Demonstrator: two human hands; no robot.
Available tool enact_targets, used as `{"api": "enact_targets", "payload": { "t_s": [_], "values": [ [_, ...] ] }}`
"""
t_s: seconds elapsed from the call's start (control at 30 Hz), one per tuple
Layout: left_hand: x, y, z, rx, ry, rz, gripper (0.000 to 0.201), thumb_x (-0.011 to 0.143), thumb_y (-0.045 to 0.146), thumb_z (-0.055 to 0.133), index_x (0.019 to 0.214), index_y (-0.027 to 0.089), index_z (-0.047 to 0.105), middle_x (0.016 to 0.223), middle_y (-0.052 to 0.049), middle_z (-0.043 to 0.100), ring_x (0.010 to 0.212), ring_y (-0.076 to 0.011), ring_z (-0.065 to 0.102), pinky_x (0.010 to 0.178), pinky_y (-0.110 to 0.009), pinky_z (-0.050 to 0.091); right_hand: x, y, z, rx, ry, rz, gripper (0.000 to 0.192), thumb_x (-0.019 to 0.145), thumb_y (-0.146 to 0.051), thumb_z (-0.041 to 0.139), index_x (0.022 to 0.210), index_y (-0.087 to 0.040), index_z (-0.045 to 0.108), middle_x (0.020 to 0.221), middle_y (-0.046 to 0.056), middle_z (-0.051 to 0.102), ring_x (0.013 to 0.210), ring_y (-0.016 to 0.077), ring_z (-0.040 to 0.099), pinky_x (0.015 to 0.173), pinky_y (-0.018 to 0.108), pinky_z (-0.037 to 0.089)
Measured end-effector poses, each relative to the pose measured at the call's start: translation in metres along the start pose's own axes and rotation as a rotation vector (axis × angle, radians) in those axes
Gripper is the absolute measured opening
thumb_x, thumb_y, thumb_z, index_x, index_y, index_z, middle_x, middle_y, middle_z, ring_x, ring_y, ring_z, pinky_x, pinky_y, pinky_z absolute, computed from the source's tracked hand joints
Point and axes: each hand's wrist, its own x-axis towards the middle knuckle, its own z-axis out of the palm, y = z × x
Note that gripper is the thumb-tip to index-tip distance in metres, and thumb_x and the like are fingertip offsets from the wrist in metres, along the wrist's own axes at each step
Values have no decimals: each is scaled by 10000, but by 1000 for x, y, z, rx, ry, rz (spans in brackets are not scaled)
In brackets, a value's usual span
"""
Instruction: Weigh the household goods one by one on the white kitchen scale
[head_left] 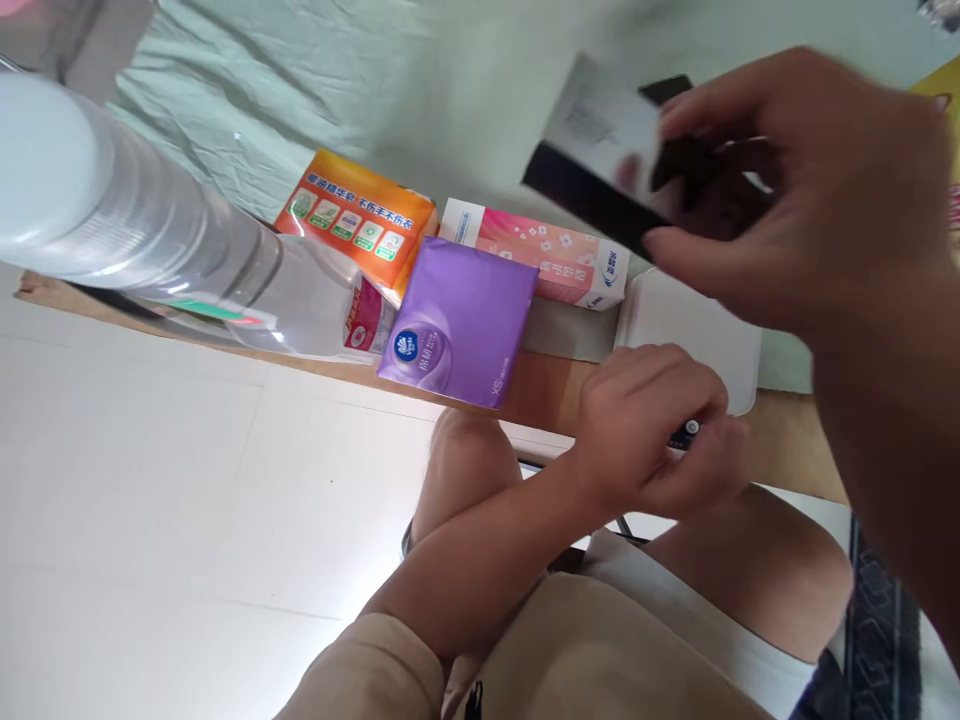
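Note:
My right hand (795, 190), raised over the bed-like green cloth, pinches a small white-and-black box (600, 140) between thumb and fingers. The box is blurred, and a dark part shows behind it. Lower down, near the wooden edge, my left hand (652, 430) is closed around a small black object (684, 435) with a round white mark; most of it is hidden in the fist. Beyond that hand lies a white rounded tray or lid (694, 320). To its left is a purple tissue pack (469, 310).
A large clear bottle (165, 200) leans in from the left. Behind the tissue pack are an orange soap pack (352, 215) and a pink carton (555, 255). Pale green cloth (322, 80) covers the surface, which ends in a wooden edge (555, 385). A yellow item (946, 90) shows far right.

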Motion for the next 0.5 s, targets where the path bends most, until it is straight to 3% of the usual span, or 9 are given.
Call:
{"api": "enact_targets", "payload": {
  "t_s": [0.1, 0.2, 0.37, 0.43, 0.5],
  "values": [
    [-3, 0, -2, -4, -29, 20, 327, 912, 314, 308, 595, 238, 305, 500, 11, 424, 472, -118, 421, 541, -314, 386, 24, -9, 25, -18, -92, -138, 367, 789, -298, 702, 1149, -270, 633, 1001, -38, 694, 752, 80, 597, 805, 289, 540],
    [-8, -1, -3, -5, -67, 26, 384, 958, 345, 294, 606, 230, 398, 541, -1, 455, 530, -120, 470, 584, -310, 411, 33, -9, 44, -63, -172, -202, 417, 751, -355, 739, 1147, -274, 638, 958, -45, 687, 851, 118, 604, 846, 327, 536],
    [-12, -4, 1, 9, -48, -16, 569, 985, 455, 162, 615, 232, 532, 533, -11, 495, 517, -118, 494, 583, -314, 425, 39, -13, 53, -37, -208, -230, 407, 779, -319, 721, 1172, -287, 620, 842, -73, 661, 720, 95, 580, 804, 323, 553],
    [-12, -3, 2, 4, -39, -17, 582, 987, 469, 163, 584, 232, 511, 499, -7, 465, 493, -113, 485, 561, -311, 409, 39, -11, 51, 8, -238, -239, 389, 850, -345, 649, 1232, -292, 595, 946, -65, 688, 687, 66, 579, 757, 281, 549],
    [-12, -3, 2, -25, -29, -11, 560, 994, 459, 195, 583, 228, 497, 485, 1, 441, 491, -106, 487, 555, -299, 404, 35, -3, 47, 60, -213, -199, 389, 888, -320, 590, 1276, -285, 592, 1162, -30, 692, 864, 66, 650, 835, 262, 558]
  ]
}}
